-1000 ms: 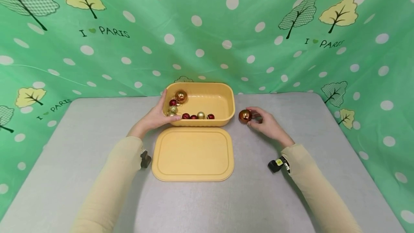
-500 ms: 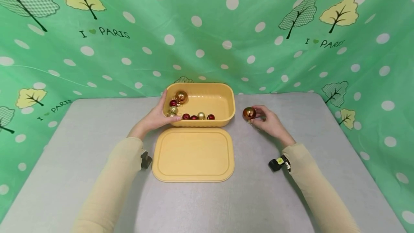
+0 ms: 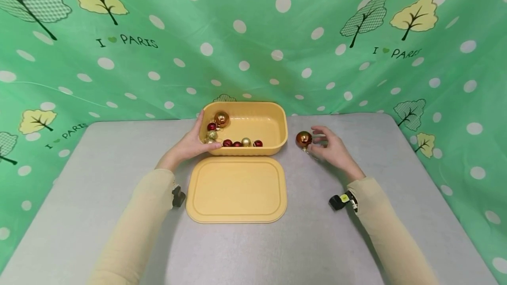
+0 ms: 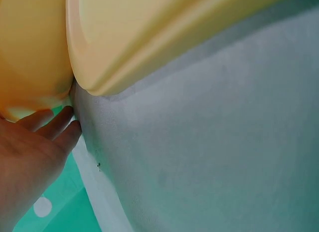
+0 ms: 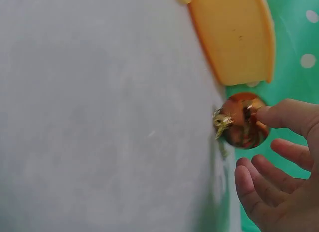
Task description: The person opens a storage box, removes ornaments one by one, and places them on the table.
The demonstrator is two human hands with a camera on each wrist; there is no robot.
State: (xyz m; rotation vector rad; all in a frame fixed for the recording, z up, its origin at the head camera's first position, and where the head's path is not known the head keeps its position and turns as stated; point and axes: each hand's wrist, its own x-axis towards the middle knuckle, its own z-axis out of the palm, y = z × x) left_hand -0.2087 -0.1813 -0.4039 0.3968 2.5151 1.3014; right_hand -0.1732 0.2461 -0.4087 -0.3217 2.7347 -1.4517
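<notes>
A shiny copper-gold Christmas bauble point(image 3: 304, 139) rests on the table right of a yellow plastic box, its gold cap point(image 5: 222, 122) toward the near side. My right hand point(image 3: 332, 149) is beside it with fingers spread. In the right wrist view one digit overlaps the bauble's surface, while the other fingers stand apart from it. My left hand point(image 3: 190, 145) holds the left end of the yellow box point(image 3: 273, 149), thumb over the near rim and fingers point(image 4: 55, 124) along the outer wall. Inside lie a large gold bauble point(image 3: 222, 119) and several small red and gold ones, gathered left and along the near wall.
A flat yellow lid point(image 3: 236, 189) lies on the grey table point(image 3: 237, 254) just in front of the box. Behind the table hangs a green dotted curtain point(image 3: 253, 34), close to the box's far side.
The copper-gold bauble has shifted slightly to the right and away. My right fingers have loosened from around it and spread, the hand drawing a little right. The left hand stays on the box.
</notes>
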